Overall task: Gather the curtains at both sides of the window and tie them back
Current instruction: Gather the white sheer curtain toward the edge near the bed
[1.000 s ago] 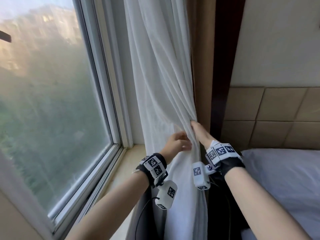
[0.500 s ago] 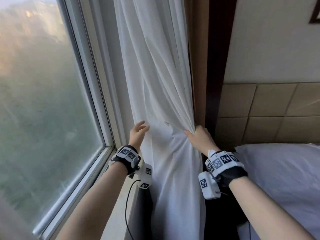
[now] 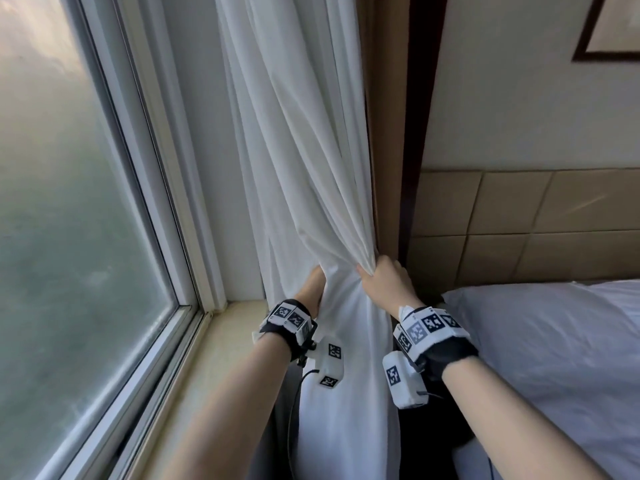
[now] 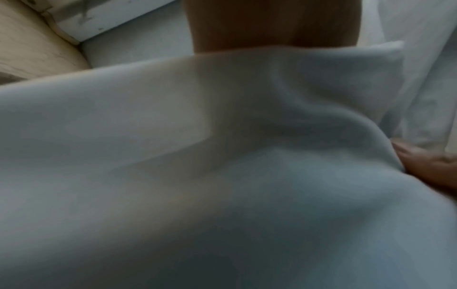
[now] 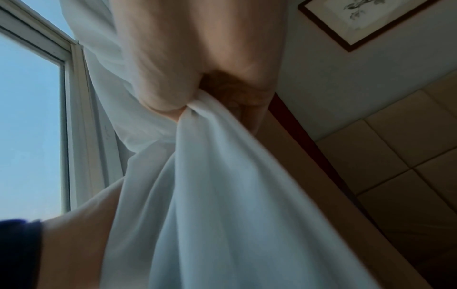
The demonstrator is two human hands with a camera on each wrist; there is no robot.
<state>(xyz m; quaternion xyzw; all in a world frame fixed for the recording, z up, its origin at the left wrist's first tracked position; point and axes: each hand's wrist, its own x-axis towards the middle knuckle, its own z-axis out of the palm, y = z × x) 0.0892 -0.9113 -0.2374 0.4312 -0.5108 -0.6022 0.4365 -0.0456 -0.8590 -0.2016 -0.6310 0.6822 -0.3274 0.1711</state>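
My right hand [image 3: 388, 284] clenches a bunch of the white curtain [image 3: 311, 174] at the window's right edge, beside the brown drape [image 3: 384, 116]. My left hand [image 3: 313, 289] reaches behind the cloth over the sill [image 3: 207, 358]; whether its fingers are closed I cannot tell. Beyond stands the window [image 3: 76, 188].
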